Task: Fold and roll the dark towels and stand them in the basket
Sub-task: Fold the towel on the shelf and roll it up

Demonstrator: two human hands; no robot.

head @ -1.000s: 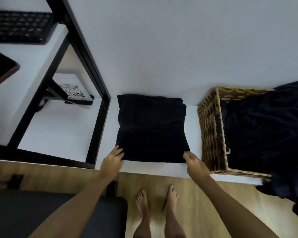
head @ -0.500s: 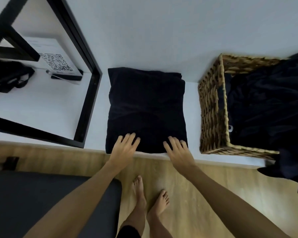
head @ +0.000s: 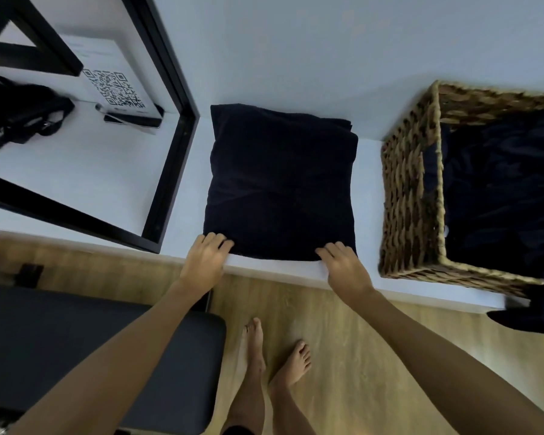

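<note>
**Folded towel gripped at its near corners**

The white shelf (head: pixel 182 171) carries a dark, soft square folded towel (head: pixel 280 183) beside a coarse woven wicker basket (head: pixel 412 196), cut off at right, holding indistinct dark cloth (head: pixel 500 183). The left hand (head: pixel 205 262) and right hand (head: pixel 346 266) curl over the towel's near corners; fingertips hidden.

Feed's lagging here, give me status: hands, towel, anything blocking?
Left hand and right hand grip folded towel at near corners. Towel flat, unrolled. Basket alongside, dark cloth inside. Nothing blocking.
</note>
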